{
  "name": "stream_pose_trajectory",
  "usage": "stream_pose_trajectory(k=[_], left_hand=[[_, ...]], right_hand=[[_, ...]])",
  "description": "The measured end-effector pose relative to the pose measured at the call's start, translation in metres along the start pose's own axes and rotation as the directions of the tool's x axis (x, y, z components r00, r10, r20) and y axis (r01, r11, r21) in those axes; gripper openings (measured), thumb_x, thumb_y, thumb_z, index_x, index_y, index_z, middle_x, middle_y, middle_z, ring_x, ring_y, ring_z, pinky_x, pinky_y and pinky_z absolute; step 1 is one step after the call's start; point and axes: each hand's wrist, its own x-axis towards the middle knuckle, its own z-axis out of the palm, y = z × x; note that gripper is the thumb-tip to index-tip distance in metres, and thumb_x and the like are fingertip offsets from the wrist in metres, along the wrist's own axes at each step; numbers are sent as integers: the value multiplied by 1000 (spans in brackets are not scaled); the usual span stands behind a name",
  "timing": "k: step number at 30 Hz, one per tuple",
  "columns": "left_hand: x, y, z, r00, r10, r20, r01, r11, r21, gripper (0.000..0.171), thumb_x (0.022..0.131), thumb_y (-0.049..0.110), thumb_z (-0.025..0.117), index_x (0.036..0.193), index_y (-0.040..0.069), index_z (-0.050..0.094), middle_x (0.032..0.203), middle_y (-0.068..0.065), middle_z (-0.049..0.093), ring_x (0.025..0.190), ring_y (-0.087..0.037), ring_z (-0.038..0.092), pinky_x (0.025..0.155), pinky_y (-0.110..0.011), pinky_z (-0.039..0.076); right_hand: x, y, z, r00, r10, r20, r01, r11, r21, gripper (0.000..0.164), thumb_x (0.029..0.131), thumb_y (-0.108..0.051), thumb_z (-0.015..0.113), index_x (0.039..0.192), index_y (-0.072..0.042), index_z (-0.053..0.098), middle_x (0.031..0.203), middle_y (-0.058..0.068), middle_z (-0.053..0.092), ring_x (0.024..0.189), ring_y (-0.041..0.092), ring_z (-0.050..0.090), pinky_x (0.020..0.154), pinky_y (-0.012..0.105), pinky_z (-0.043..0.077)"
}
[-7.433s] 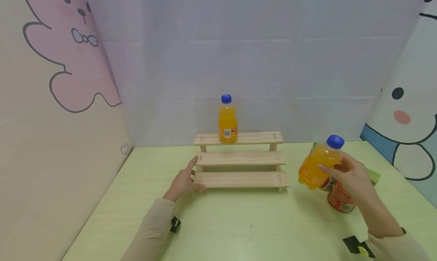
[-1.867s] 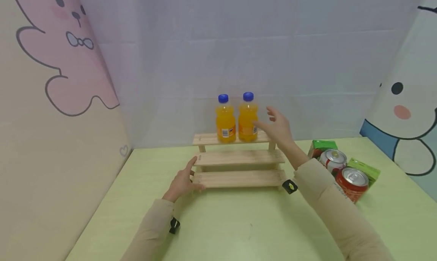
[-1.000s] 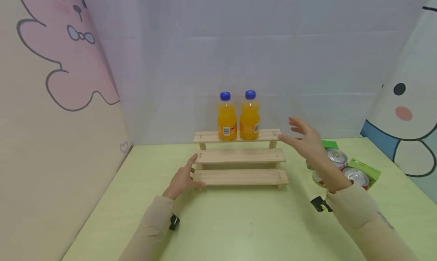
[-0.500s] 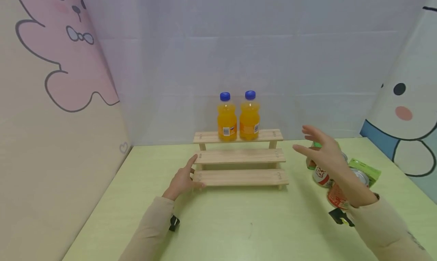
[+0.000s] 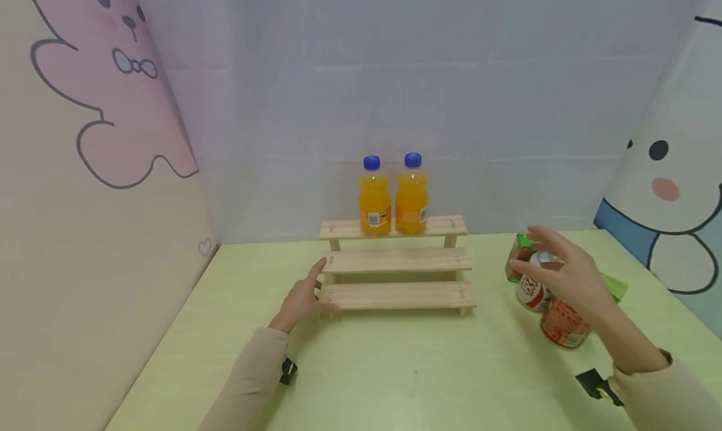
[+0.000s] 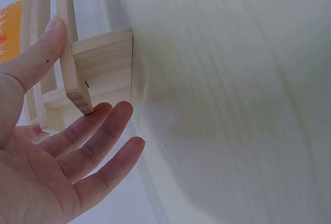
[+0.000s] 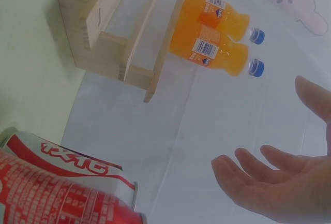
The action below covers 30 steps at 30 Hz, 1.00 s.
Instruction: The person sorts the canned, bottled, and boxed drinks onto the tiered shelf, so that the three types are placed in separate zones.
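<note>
Rack [image 5: 397, 260] is touched at left end by left hand [image 5: 298, 302], fingers loosely spread; right hand [image 5: 572, 280], fingers parted, is held near cans [image 5: 564, 326] on bench [image 5: 366, 374]. One could be tipped if its neighbour is brushed.

The pale green table [image 5: 366, 371] carries a wooden rack [image 5: 395, 260], red can [image 5: 564, 327], white can [image 5: 531, 291] and green packages [image 5: 516, 262].
</note>
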Motion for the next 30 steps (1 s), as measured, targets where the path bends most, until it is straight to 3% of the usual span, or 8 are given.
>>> stream_pose_trajectory(k=[10,13,16,18,20,22,25,30], left_hand=[[0,0,0,1000,5,-5,-5,1000,8,103,66,21,83,146,16,19,106,-18,59,69,-20,59,60,-35,46],[-1,0,0,1000,10,-5,-10,1000,3,102,66,21,83,146,15,19,105,-18,59,69,-20,59,60,-35,46],[-1,0,0,1000,15,-6,-15,1000,-3,102,66,21,83,146,15,19,105,-18,59,68,-20,59,60,-35,46],[-1,-1,1,1000,19,-10,-19,1000,-5,102,66,21,82,146,15,20,105,-18,59,68,-20,59,60,-35,46],[-1,-1,1,1000,22,-11,-22,1000,-7,102,66,21,82,146,15,20,106,-19,59,68,-20,59,60,-35,46],[-1,-1,0,1000,24,-11,-24,1000,-7,102,66,21,82,146,15,19,106,-19,58,68,-20,59,60,-35,46],[-1,0,0,1000,20,-9,-20,1000,-9,102,66,22,83,146,15,19,107,-19,58,69,-20,59,60,-36,46],[-1,-1,0,1000,10,-5,-10,1000,-10,103,65,24,83,146,16,19,108,-20,58,70,-21,58,61,-36,46]], right_hand=[[-20,16,-8,999,39,-21,-40,999,-36,73,85,-29,65,141,-1,27,130,32,39,103,50,48,74,57,43],[-25,22,-10,998,54,-36,-56,998,-42,73,85,-30,66,140,0,28,130,30,40,105,46,47,74,38,48],[-32,29,-13,996,80,-44,-82,996,-44,75,84,-31,66,141,0,27,130,31,40,105,46,47,71,35,47],[-36,34,-15,994,97,-54,-100,994,-52,77,84,-32,66,141,0,26,129,32,41,99,39,53,67,37,47],[-41,40,-17,991,115,-64,-119,991,-65,78,83,-32,67,142,0,25,129,33,41,89,21,60,63,39,48],[-46,46,-19,989,123,-81,-129,988,-81,78,83,-31,68,141,1,27,126,34,42,82,15,60,58,32,46],[-53,57,-20,986,134,-104,-143,986,-85,76,83,-30,67,140,3,27,125,35,42,79,-8,49,56,20,43],[-64,70,-19,978,152,-141,-163,984,-67,73,85,-29,66,138,6,30,122,35,43,80,-19,30,58,8,38]])
